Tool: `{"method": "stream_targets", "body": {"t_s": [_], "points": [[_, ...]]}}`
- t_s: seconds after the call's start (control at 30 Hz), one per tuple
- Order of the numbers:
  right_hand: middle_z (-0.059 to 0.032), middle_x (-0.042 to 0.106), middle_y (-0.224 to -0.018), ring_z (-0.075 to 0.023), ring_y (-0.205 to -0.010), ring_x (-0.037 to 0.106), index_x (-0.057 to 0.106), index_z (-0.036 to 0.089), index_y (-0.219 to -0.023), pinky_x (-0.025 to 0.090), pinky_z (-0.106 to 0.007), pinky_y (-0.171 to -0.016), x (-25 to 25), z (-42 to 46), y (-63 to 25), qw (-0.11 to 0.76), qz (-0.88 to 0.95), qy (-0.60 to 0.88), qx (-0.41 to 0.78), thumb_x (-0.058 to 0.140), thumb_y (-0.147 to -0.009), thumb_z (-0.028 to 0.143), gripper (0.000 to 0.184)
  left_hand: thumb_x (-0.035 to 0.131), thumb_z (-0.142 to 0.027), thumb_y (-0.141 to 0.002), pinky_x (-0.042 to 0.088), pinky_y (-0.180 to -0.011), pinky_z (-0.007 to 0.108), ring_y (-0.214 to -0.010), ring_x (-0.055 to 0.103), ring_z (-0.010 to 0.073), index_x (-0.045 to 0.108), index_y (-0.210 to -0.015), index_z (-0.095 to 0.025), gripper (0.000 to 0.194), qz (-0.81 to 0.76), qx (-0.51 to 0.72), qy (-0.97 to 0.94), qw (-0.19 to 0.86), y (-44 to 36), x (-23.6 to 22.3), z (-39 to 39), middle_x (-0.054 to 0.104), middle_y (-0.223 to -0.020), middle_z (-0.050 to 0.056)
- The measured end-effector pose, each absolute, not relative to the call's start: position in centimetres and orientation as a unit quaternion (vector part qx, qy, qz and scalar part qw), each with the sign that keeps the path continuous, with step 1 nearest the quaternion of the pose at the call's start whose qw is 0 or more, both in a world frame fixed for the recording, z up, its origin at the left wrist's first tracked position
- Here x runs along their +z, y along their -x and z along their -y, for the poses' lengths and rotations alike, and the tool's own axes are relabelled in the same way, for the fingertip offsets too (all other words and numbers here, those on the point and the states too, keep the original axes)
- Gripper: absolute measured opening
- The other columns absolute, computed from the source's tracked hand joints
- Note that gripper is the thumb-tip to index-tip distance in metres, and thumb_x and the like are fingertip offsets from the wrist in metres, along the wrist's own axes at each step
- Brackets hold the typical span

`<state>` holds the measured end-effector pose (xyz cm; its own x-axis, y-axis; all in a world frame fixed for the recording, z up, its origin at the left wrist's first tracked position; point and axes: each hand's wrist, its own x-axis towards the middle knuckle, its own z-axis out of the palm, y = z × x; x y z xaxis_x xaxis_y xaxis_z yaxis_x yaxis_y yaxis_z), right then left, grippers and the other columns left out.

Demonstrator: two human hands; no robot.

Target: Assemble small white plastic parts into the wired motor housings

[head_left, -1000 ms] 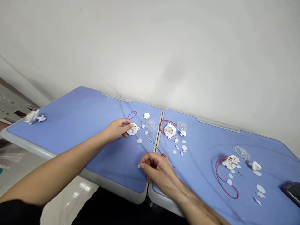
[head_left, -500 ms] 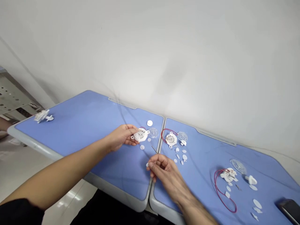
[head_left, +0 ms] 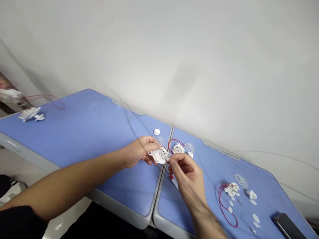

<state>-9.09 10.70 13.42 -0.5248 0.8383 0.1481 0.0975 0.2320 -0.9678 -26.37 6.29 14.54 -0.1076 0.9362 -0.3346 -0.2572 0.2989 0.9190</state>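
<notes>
My left hand [head_left: 144, 151] grips a white plastic housing [head_left: 159, 155] with side lugs and a round coiled pattern in its middle, held just above the table. Close against the housing's right edge, my right hand [head_left: 184, 169] pinches a small white piece [head_left: 168, 159], which looked like a disc earlier. Beneath the right hand is a screwdriver [head_left: 171, 178] with a thin metal shaft and a red and clear handle. Behind the left hand lie a clear round cover [head_left: 160, 141] and a white round knob [head_left: 156, 131].
A second white housing [head_left: 178, 149] with red wire sits right of the seam, beside a clear cover [head_left: 189, 147]. Farther right are a third housing [head_left: 232, 189], small white parts and a dark phone-like object [head_left: 289, 225]. A white assembly [head_left: 31, 114] stands far left.
My right hand has moved up and brought the small white piece to the housing. My left hand has shifted right with the housing. The view has swung slightly.
</notes>
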Motion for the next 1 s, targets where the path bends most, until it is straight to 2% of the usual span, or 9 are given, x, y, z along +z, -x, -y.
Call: {"method": "stream_targets", "body": {"t_s": [0.13, 0.37, 0.6, 0.8, 1.0], "points": [[-0.0015, 0.060, -0.068, -0.0131, -0.061, 0.053, 0.061, 0.019, -0.077, 0.043, -0.025, -0.055, 12.6, -10.6, 9.0, 0.334, 0.723, 0.328, 0.509, 0.059, -0.085, 0.037, 0.019, 0.067, -0.039, -0.069, 0.042, -0.045, 0.021, -0.049, 0.058, 0.0106, 0.054, -0.075, -0.016, 0.027, -0.551, 0.501, -0.301, 0.596, 26.1, 14.2, -6.1, 0.064, -0.062, 0.000], [-0.0007, 0.061, -0.068, -0.0128, -0.061, 0.055, 0.062, 0.020, -0.078, 0.045, -0.026, -0.059, 12.1, -10.5, 8.7, 0.366, 0.777, 0.310, 0.408, 0.057, -0.086, 0.027, 0.012, 0.069, -0.044, -0.071, 0.051, -0.059, 0.026, -0.058, 0.058, 0.0104, 0.053, -0.081, -0.016, 0.034, -0.526, 0.507, -0.303, 0.612, 26.0, 14.1, -5.8, 0.063, -0.068, 0.000], [-0.0022, 0.063, -0.075, -0.0130, -0.064, 0.058, 0.063, 0.021, -0.084, 0.047, -0.025, -0.059, 11.4, -10.7, 8.4, 0.385, 0.789, 0.301, 0.372, 0.056, -0.088, 0.024, 0.008, 0.075, -0.026, -0.067, 0.050, -0.068, 0.028, -0.067, 0.061, 0.0108, 0.052, -0.102, -0.015, 0.044, -0.515, 0.507, -0.308, 0.619, 25.9, 13.9, -5.6, 0.066, -0.083, 0.002], [-0.0017, 0.062, -0.074, -0.0131, -0.063, 0.057, 0.062, 0.021, -0.085, 0.049, -0.026, -0.059, 11.4, -10.7, 8.4, 0.383, 0.794, 0.303, 0.360, 0.054, -0.089, 0.024, 0.009, 0.074, -0.016, -0.064, 0.050, -0.066, 0.028, -0.068, 0.062, 0.0118, 0.054, -0.103, -0.014, 0.044, -0.502, 0.510, -0.302, 0.630, 25.7, 13.5, -5.5, 0.066, -0.083, 0.003], [-0.0029, 0.063, -0.077, -0.0135, -0.066, 0.058, 0.061, 0.020, -0.082, 0.049, -0.026, -0.059, 12.0, -10.8, 8.6, 0.405, 0.811, 0.272, 0.322, 0.053, -0.088, 0.018, 0.011, 0.075, -0.017, -0.063, 0.049, -0.065, 0.028, -0.068, 0.062, 0.0124, 0.056, -0.103, -0.014, 0.045, -0.507, 0.509, -0.285, 0.634, 25.7, 13.8, -5.6, 0.068, -0.084, 0.004]]}}
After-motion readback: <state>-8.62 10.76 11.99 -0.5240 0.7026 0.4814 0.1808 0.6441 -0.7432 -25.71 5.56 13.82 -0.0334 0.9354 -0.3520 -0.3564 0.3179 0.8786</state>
